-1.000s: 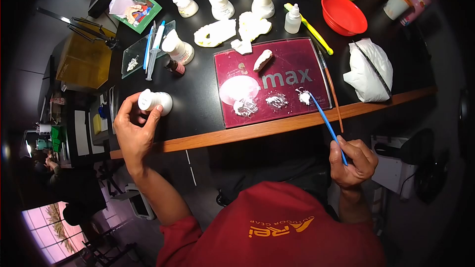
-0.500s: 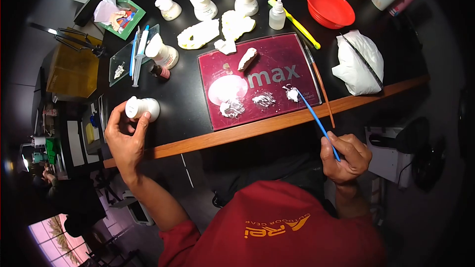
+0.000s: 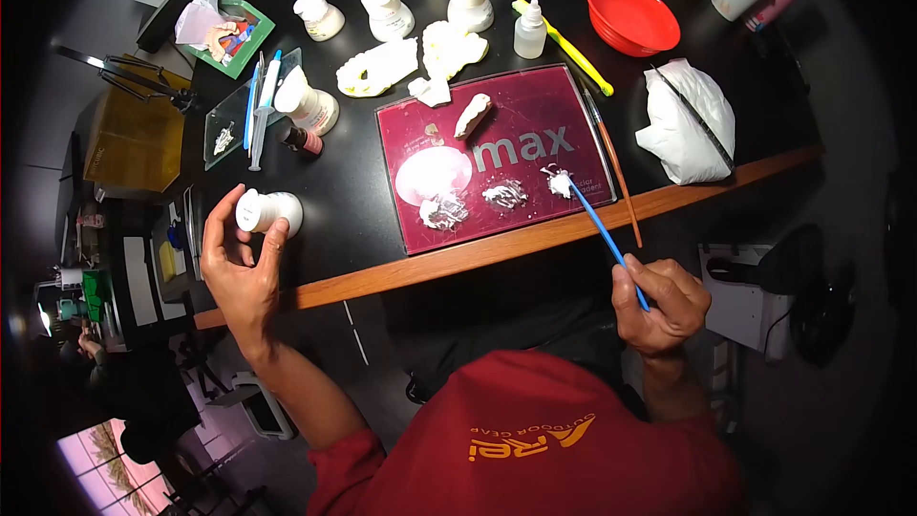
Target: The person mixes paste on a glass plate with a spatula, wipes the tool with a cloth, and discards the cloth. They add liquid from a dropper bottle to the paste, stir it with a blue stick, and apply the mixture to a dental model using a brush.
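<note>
Head view, the only one I've got. Left hand point(image 3: 239, 263) sits lower left of frame, thumb and fingers curled round a small white jar point(image 3: 268, 211) lying on its side on the black table point(image 3: 353, 201). The hand is closed on the jar, palm half open below it. The jar's long axis runs roughly left-right in frame, with the flat capped end pointing left toward the fingers and the rounded body pointing right.

Right hand point(image 3: 661, 304) is lower right, off the table edge, pinched shut on the blue brush point(image 3: 600, 226) in a pen grip. The brush's long axis runs diagonally: handle end lower right in the hand, tip pointing upper left, touching a white paste blob point(image 3: 557, 182) on the maroon mixing pad point(image 3: 497, 158) at centre frame. Two more blobs lie left of it on the pad.

Risks as I judge them:
- The jar is on its side and near the table edge. A loose grip could let it roll off; if the cap is off, powder spills. I can't tell the cap state.
- The brush is held far back on the handle, so there's little tip control, and it could smear paste off the pad edge.
- A thin brown brush point(image 3: 611, 167) lies just beside the blue one at the pad's right edge. A sweep could knock it over the wooden table rim.
</note>
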The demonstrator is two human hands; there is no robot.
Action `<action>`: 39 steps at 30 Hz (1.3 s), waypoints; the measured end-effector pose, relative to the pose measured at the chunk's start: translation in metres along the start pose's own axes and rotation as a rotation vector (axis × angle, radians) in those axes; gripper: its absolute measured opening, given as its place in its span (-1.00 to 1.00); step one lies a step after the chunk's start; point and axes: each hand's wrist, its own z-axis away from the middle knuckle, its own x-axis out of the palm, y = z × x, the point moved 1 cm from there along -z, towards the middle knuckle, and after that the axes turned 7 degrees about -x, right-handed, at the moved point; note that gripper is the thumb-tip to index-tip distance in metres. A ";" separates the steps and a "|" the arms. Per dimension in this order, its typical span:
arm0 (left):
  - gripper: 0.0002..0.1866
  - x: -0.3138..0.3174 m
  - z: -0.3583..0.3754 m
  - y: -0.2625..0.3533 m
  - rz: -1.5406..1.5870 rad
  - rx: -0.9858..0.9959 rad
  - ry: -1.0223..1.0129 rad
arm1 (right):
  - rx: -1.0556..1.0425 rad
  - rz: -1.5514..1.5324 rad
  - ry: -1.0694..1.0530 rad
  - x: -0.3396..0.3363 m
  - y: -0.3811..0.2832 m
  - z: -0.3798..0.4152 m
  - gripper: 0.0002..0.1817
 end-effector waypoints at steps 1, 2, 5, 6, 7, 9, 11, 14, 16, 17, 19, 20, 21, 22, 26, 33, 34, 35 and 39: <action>-0.44 0.000 0.000 -0.001 0.000 0.008 0.002 | -0.010 -0.006 0.001 0.000 -0.001 0.000 -0.71; -0.44 0.000 0.000 -0.001 -0.001 0.016 0.004 | -0.018 -0.001 0.011 0.002 -0.001 0.000 -0.69; -0.43 -0.002 0.003 0.005 -0.052 0.007 0.036 | -0.027 0.006 0.002 0.001 -0.002 0.001 -0.67; -0.44 -0.001 0.003 0.003 -0.001 0.051 0.078 | -0.037 0.017 -0.003 0.002 -0.002 0.002 -0.66; -0.45 0.000 0.003 -0.001 0.050 0.093 0.122 | -0.049 0.027 -0.009 0.003 -0.003 0.002 -0.65; -0.45 0.000 0.003 -0.001 0.098 0.166 0.200 | -0.080 0.051 -0.031 0.003 -0.002 0.001 -0.62; -0.44 0.000 0.005 0.009 0.086 0.223 0.266 | -0.114 0.075 -0.069 0.000 -0.002 0.003 -0.59; -0.66 0.011 0.005 0.045 -0.042 0.343 0.313 | -0.110 0.058 -0.073 -0.006 -0.007 -0.004 -0.57; -0.73 0.021 0.002 0.060 -0.015 0.409 0.277 | -0.102 0.042 -0.052 -0.009 -0.011 -0.009 -0.62; -0.74 0.026 0.001 0.068 -0.011 0.401 0.237 | -0.097 0.035 -0.027 -0.009 -0.011 -0.009 -0.64; -0.80 0.034 0.000 0.087 -0.086 0.362 0.114 | -0.082 0.027 0.022 -0.008 -0.009 -0.008 -0.70; -0.81 0.043 -0.003 0.090 -0.074 0.402 0.063 | -0.075 0.036 0.031 -0.008 -0.008 -0.010 -0.76; -0.83 0.054 -0.008 0.091 -0.059 0.443 0.011 | -0.058 0.035 0.055 -0.006 -0.007 -0.010 -0.77; -0.86 0.064 -0.015 0.092 -0.074 0.474 -0.017 | -0.040 0.034 0.077 -0.003 -0.006 -0.010 -0.78; -0.80 0.102 -0.045 0.101 -0.238 0.550 -0.202 | -0.014 0.010 0.119 0.003 -0.005 -0.010 -0.81; -0.81 0.146 -0.067 0.097 -0.326 0.412 -0.256 | 0.026 -0.038 0.140 0.000 -0.001 -0.009 -0.83; -0.85 0.144 -0.067 0.100 -0.315 0.414 -0.247 | 0.031 -0.041 0.137 -0.001 0.001 -0.008 -0.83; -0.87 0.141 -0.067 0.103 -0.306 0.417 -0.237 | 0.036 -0.048 0.135 -0.002 0.002 -0.008 -0.83; -0.93 0.117 -0.045 0.133 -0.212 0.432 -0.115 | 0.066 -0.087 0.153 -0.004 0.006 -0.006 -0.82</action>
